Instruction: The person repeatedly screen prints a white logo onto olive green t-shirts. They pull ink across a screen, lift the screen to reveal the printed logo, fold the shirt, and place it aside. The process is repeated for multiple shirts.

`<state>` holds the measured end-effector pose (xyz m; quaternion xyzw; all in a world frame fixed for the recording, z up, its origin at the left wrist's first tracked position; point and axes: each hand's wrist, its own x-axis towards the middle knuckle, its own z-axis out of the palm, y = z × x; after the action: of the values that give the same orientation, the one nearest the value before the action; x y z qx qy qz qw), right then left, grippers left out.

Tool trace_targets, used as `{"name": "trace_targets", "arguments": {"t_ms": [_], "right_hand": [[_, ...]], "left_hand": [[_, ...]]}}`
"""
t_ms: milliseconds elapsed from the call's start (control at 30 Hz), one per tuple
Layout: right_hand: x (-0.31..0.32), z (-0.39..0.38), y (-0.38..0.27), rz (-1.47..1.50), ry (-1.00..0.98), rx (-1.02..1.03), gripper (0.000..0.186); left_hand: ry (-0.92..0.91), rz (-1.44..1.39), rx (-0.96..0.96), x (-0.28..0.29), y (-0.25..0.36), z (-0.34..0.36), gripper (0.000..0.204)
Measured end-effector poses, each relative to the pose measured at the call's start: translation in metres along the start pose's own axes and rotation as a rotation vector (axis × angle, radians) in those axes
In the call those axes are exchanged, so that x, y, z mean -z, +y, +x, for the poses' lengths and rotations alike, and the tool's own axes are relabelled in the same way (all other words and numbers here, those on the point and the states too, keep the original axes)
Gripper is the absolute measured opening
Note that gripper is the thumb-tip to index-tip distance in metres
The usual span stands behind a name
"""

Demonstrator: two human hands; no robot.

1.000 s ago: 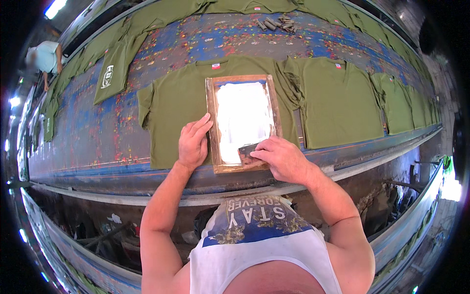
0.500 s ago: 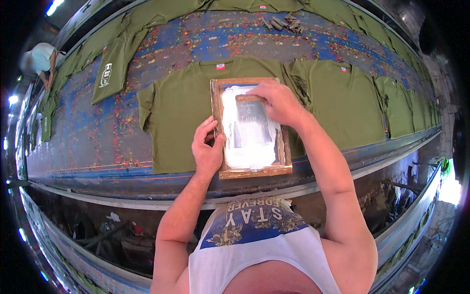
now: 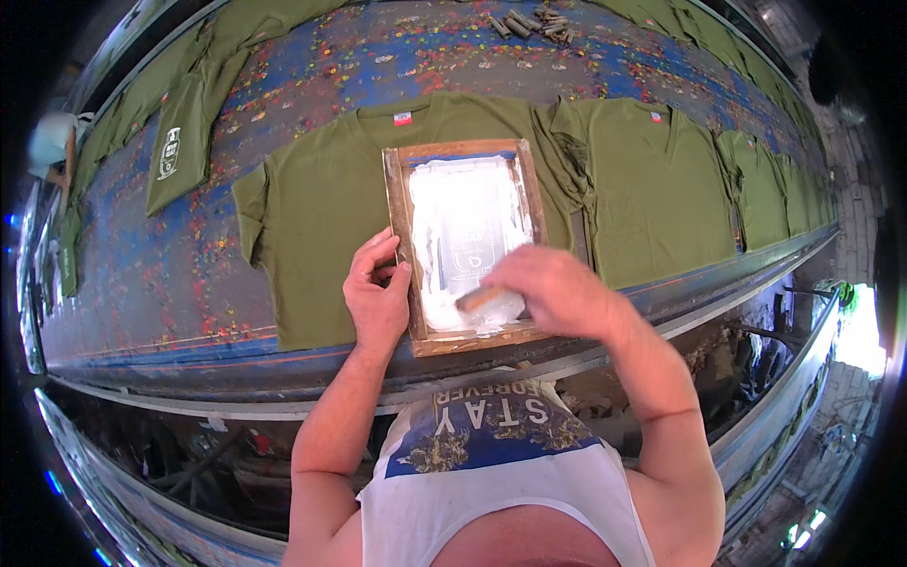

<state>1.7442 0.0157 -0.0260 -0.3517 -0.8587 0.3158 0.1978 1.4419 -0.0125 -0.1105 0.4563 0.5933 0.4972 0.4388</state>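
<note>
A wooden-framed printing screen [image 3: 401, 203] lies on an olive green T-shirt [image 3: 316, 213] spread over the table. White ink coats most of its mesh, with a pale design showing in the middle. My left hand [image 3: 378, 295] grips the frame's left side, thumb and fingers closed around the wood. In my right hand [image 3: 559, 291], slightly blurred, is a small wooden-handled squeegee [image 3: 484, 300], tilted against the inked mesh near the frame's close end. The fingers' far side is hidden.
More olive T-shirts [image 3: 652, 189] lie in a row to the right. A folded shirt [image 3: 184, 142] with a white print is at the left. Several grey rolls [image 3: 534, 25] sit at the back of the paint-spotted table [image 3: 312, 94]. Another person [image 3: 55, 146] stands far left.
My right hand has drawn the squeegee from the screen's far end toward me, to its close end. The left hand stays on the frame. The view has shifted slightly.
</note>
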Motion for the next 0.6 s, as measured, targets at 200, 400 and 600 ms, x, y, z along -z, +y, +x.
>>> {"name": "trace_targets", "arguments": {"t_ms": [200, 400, 600], "right_hand": [[0.020, 0.086, 0.066, -0.094, 0.227, -0.005, 0.038], [0.003, 0.072, 0.063, -0.098, 0.254, 0.052, 0.044], [-0.030, -0.009, -0.012, -0.067, 0.203, 0.044, 0.041]], "left_hand": [[0.016, 0.045, 0.151, 0.001, 0.017, 0.009, 0.045], [0.039, 0.065, 0.234, 0.001, 0.022, 0.008, 0.051], [0.023, 0.035, 0.250, 0.003, 0.026, 0.011, 0.052]]}}
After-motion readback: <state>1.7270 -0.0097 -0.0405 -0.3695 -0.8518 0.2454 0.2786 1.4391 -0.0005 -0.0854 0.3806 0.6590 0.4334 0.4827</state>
